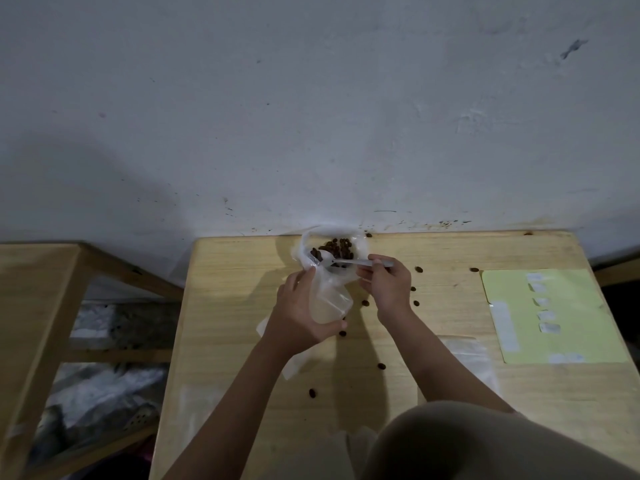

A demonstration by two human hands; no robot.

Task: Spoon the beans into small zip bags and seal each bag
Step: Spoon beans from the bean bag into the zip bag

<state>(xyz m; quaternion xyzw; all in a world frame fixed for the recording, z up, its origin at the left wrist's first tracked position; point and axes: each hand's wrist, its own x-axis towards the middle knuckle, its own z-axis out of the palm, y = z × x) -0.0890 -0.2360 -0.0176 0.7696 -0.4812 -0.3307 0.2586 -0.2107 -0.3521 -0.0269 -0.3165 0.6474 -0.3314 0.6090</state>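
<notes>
— Beans [337, 249]: where are they, and what is each hand doing?

— Most sit in a dark heap inside a large clear bag [311, 245] lying open at the far edge of the table [235, 299], against the wall [311, 98]. The right hand [386, 287] pinches the handle of a pale spoon [349, 262], fingers curled round it, knuckles up, wrist bent slightly left. The spoon lies almost level, its bowl pointing left over the near part of the heap.

— And the left?

— The left hand [299, 315] grips a small zip bag [329, 299], thumb on the near side and fingers wrapped behind it. The bag is tilted, its mouth toward the far side, just beside the spoon bowl and touching the big bag's rim. I cannot tell whether any beans are in it; it looks clear.

— How do the arms lie?

— Both forearms are bare and reach from the near edge toward the far side, converging at the heap, the right forearm crossing above the table's middle.

— Further out?

— Loose beans [381, 366] are scattered on the table around the hands and nearer the person. A pale green sheet [568, 306] with small white labels lies to the right. More flat clear bags [474, 362] lie near the forearms. A wooden shelf frame [45, 306] stands to the left.
</notes>
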